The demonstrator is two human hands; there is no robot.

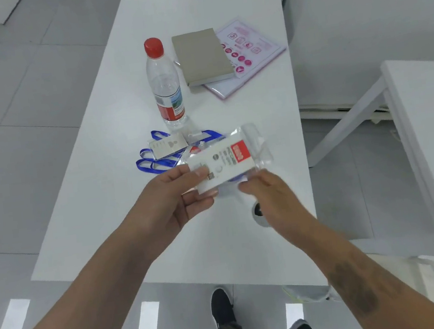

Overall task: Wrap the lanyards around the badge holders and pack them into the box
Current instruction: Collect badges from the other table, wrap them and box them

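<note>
Centre of frame, above the white table: both hands hold one badge holder in the air, clear plastic sleeve with a white card inside, red block at its upper right end. Left hand grips the holder's lower left end, thumb on top of the card, fingers curled underneath. Right hand is at the holder's lower right edge, fingers curled and pinching there; a bit of blue lanyard shows just at those fingertips, exact grip blurred. Clear flap of the sleeve sticks out toward upper right.

Just behind the held holder, on the table: second badge holder lying flat, its blue lanyard loops spread loose to the left and below it, not wrapped. More blue strap shows right of it, partly hidden by the held holder.

Behind that, upright water bottle, red cap, red label. Upper centre right: grey-brown box, closed, resting partly on a pink printed sheet in a clear sleeve.

Round cable hole in the table under the right wrist. Bottom centre: two dark shoes on the grey tile floor. Right edge: another white table.
</note>
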